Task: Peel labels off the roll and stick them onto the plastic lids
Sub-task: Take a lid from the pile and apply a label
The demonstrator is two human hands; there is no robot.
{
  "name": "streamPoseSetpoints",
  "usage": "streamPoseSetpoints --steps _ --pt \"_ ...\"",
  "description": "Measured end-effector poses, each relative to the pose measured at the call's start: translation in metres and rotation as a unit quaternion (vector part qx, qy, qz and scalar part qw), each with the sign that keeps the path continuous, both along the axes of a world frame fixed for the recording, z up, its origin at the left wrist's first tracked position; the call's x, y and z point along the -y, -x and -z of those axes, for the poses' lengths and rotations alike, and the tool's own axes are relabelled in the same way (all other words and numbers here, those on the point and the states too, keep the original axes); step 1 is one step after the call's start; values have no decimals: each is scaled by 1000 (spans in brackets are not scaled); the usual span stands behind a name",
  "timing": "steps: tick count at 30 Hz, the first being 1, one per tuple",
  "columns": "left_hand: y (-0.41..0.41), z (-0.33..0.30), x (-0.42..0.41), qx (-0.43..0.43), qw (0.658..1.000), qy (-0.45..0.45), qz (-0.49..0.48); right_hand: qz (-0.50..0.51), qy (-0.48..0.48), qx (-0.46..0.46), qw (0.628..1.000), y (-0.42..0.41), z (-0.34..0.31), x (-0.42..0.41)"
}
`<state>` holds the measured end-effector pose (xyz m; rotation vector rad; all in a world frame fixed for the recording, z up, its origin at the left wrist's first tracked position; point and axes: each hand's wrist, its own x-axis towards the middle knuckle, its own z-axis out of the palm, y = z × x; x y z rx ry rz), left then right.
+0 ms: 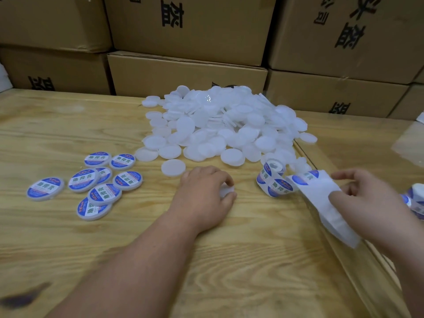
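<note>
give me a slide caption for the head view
Left hand grips a blank lid while right hand holds the label strip from the roll.

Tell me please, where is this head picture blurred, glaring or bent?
Head view: the labelled lids and left forearm look motion-smeared; glare spots the top of the lid pile; wide-angle bending curves the cardboard boxes and table edges.

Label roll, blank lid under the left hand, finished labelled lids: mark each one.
label roll [273, 180]: head view, on the printed outer wrap of the coil.
blank lid [227, 191]: head view, on the white edge showing under the left hand's fingers.
labelled lids [104, 195]: head view, on one lid's blue-and-white label.
</note>
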<state>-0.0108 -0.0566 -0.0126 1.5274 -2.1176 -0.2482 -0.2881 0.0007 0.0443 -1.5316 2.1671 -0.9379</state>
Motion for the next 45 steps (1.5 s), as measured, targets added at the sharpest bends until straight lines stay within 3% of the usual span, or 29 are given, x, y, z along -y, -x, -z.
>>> streamPoseSetpoints --steps 6,15,18,22,30,45 --pt "-1 -3 -7 -17 1000 1 8 -45 -54 -23 997 -14 1 -20" --pt "24 -12 -41 -192 972 57 123 -162 -16 -21 986 -49 2 -20" --pt "29 -12 -46 -205 968 48 133 -219 -21 -16 975 -60 1 -15" --pt "23 -11 -42 -194 972 27 126 -235 -46 20 971 -69 -1 -5" --pt "20 -5 -32 -247 966 47 63 -250 -4 122 961 -88 -1 16" --pt "17 -4 -28 -262 965 28 9 -295 66 105 947 -86 15 16"
